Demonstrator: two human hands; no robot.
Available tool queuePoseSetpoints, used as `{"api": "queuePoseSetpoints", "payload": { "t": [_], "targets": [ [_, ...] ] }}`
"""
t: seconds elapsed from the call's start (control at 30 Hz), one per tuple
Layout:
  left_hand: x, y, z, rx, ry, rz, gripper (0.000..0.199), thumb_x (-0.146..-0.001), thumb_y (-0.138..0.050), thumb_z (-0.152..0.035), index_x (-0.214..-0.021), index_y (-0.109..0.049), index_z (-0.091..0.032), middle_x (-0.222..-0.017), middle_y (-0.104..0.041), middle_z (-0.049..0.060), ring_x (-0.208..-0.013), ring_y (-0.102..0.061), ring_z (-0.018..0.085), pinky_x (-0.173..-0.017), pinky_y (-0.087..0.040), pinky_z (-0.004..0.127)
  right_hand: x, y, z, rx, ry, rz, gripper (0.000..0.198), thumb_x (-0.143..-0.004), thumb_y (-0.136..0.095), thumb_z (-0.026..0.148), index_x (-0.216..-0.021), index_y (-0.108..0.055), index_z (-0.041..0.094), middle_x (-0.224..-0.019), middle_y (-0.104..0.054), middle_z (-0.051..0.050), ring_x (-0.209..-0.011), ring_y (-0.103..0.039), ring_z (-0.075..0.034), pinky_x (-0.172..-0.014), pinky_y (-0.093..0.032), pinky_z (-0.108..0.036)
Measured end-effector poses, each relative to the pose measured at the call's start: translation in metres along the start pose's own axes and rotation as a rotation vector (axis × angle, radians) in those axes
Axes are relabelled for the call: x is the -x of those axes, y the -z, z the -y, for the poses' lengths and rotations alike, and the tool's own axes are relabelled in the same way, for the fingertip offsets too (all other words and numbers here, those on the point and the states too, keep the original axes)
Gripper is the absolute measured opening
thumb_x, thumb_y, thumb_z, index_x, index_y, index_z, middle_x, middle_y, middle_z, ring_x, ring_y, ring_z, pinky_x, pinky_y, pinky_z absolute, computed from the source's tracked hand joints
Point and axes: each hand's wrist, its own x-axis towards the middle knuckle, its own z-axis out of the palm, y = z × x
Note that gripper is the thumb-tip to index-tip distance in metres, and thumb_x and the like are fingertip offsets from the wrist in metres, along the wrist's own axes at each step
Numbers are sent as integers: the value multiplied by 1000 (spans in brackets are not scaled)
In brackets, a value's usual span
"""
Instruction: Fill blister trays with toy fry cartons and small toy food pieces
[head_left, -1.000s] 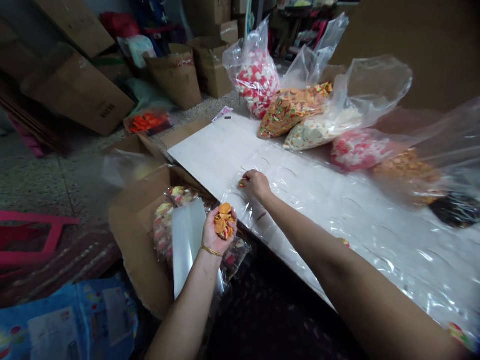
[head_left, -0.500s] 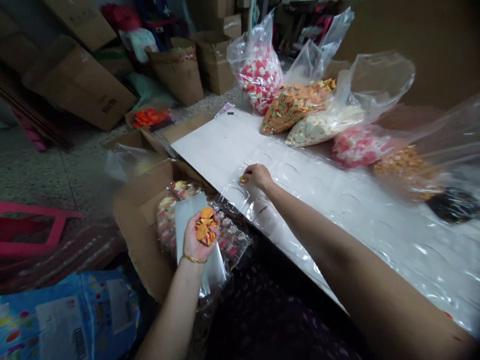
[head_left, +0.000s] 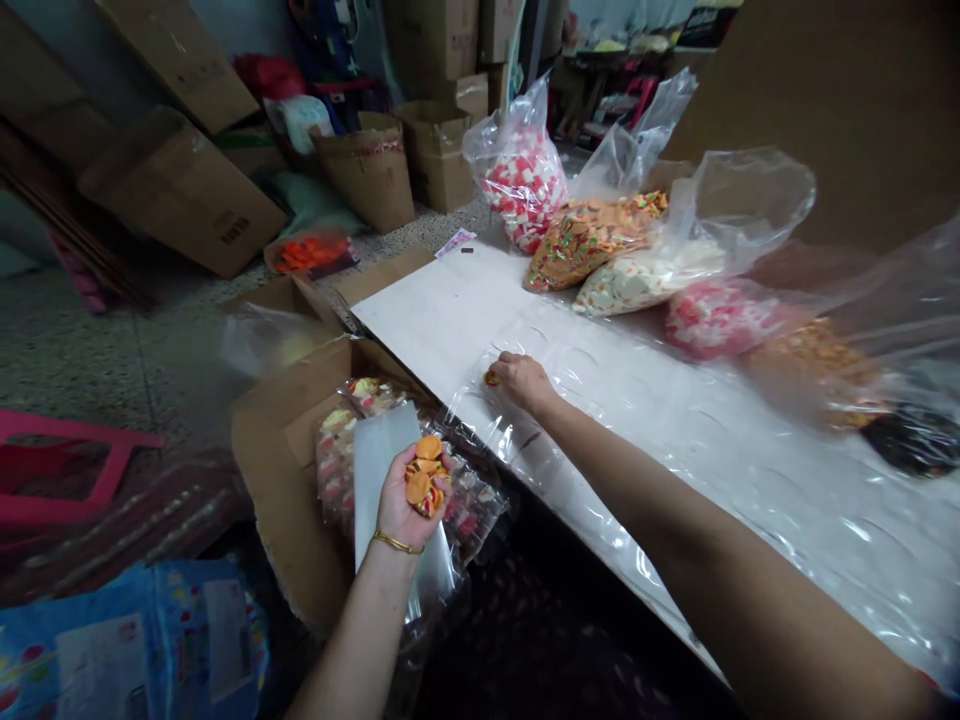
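My left hand (head_left: 407, 498) is cupped palm up around several small orange pieces (head_left: 428, 470) with red, yellow and green layers, like tiny burgers. A gold bangle circles that wrist. On the white table, my right hand (head_left: 523, 382) pinches one small layered piece (head_left: 491, 378) between thumb and fingertips. That piece is at a round hollow of a clear plastic blister sheet (head_left: 592, 420), near the sheet's left end; whether it touches the bottom cannot be seen. Flat clear bags (head_left: 390, 450) lie beneath my left hand on packed trays of colourful pieces (head_left: 465, 510).
Along the table's far side stand clear bags of red-and-white pieces (head_left: 525, 180), orange pieces (head_left: 592, 240), white pieces (head_left: 637, 270) and pink pieces (head_left: 724, 315). An open carton (head_left: 281, 480) is left of the table edge. A pink stool (head_left: 90, 480) and blue package (head_left: 135, 640) stand left.
The camera view has shifted, so most things appear slightly lower. My right hand stays at the same hollow, its fingers now closer over the piece. My left hand keeps its handful.
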Motion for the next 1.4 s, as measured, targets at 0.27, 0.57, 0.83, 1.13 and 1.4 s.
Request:
{"api": "queuePoseSetpoints", "payload": {
  "t": [0.27, 0.57, 0.83, 1.13, 1.4],
  "targets": [
    [-19, -21, 12, -65, 38, 4, 12, -77, -50, -22, -82, -58, -14, -74, -62, 5, -66, -61, 12, -41, -44, 14, 23, 9, -4, -102, 136, 3, 28, -85, -41, 20, -105, -61, 19, -110, -56, -12, -96, -50, -21, -78, -35, -33],
    [-47, -50, 33, -151, 46, 49, 12, -80, -49, -22, -86, -57, -17, -74, -60, 3, -61, -61, 11, -41, -44, 15, 44, 13, 7, -1372, -219, 30, 24, -64, -63, 35, -74, -66, 14, -58, -61, 1, -47, -47, -7, -46, -38, -20],
    [-58, -58, 28, -58, 43, 27, 17, -82, -47, -30, -83, -60, -18, -79, -58, 4, -68, -60, 11, -44, -45, 16, -10, 7, -123, -585, -619, -425, 17, -72, -56, 29, -78, -67, 17, -73, -66, -3, -64, -57, -13, -60, -40, -23],
    [-72, -69, 22, -74, 78, 54, 17, -81, -47, -27, -83, -61, -18, -84, -58, 5, -71, -59, 12, -44, -45, 16, -71, 3, -134, -16, -339, -85, 22, -79, -44, 12, -83, -67, 12, -90, -64, -13, -88, -55, -20, -70, -37, -28],
    [-91, -90, 35, -13, 121, 40, 22, -82, -44, -32, -82, -59, -16, -79, -59, 7, -72, -60, 14, -47, -46, 18, -12, 29, -94, -353, -61, -216, 29, -84, -43, 22, -106, -60, 16, -110, -58, -11, -95, -53, -19, -80, -40, -30]
  ]
}}
